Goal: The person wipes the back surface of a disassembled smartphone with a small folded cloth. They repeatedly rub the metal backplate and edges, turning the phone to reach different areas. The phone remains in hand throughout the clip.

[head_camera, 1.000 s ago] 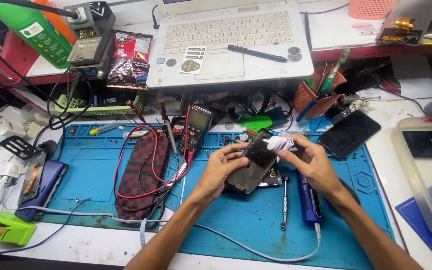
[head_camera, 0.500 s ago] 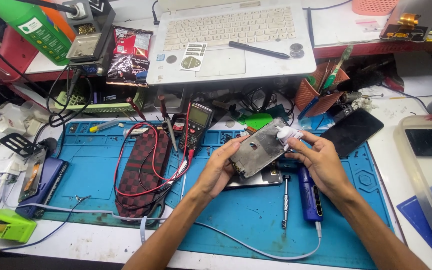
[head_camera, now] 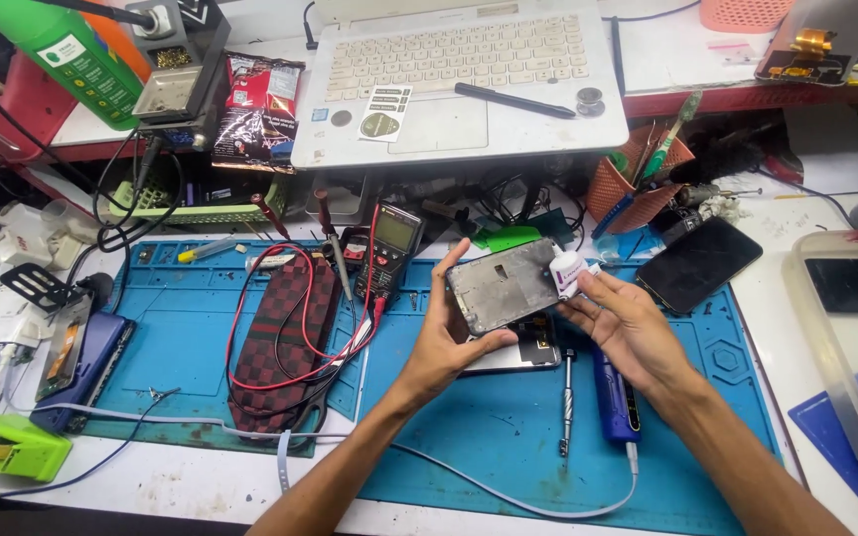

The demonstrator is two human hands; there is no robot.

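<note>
We hold a grey metal phone frame (head_camera: 504, 285) up over the blue work mat (head_camera: 469, 437), tilted with its bare inner side toward us. Our left hand (head_camera: 446, 337) grips it along the lower left edge, thumb below and fingers (head_camera: 452, 266) curled up around the side, closed firmly on the frame. Our right hand (head_camera: 620, 323) holds a small white bottle (head_camera: 567, 272) pinched between thumb and fingers, its body touching the frame's right edge. Just under the frame, another opened phone (head_camera: 518, 352) lies flat on the mat. Near our right wrist lie a blue electric screwdriver (head_camera: 615, 397) and, beside it, a slim metal bit (head_camera: 567, 397). To the left of our hands stands a multimeter (head_camera: 394, 243) with red leads trailing across a checkered pouch (head_camera: 285, 342). A dark phone (head_camera: 698, 263) lies to the right on the mat's edge, and a white laptop (head_camera: 469, 79) sits at the back of the surface.
</note>
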